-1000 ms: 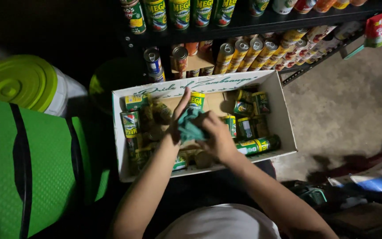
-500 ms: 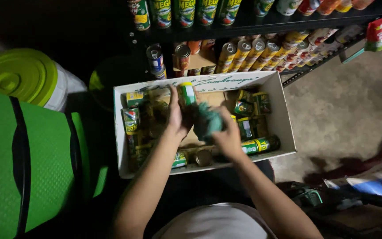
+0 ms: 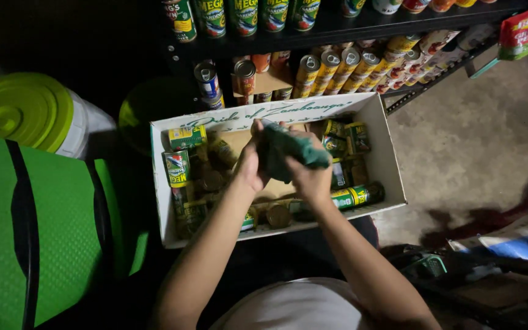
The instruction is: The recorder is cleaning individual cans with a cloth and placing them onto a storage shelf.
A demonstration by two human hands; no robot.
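White cardboard forms the open box, where green-labelled cans are packed below the shelf. A wiping step seems in hand: a teal cloth is wrapped around something above the box, gripped by the right hand; the left hand is closed against it. Both forearms are raised, wrists bent inward.
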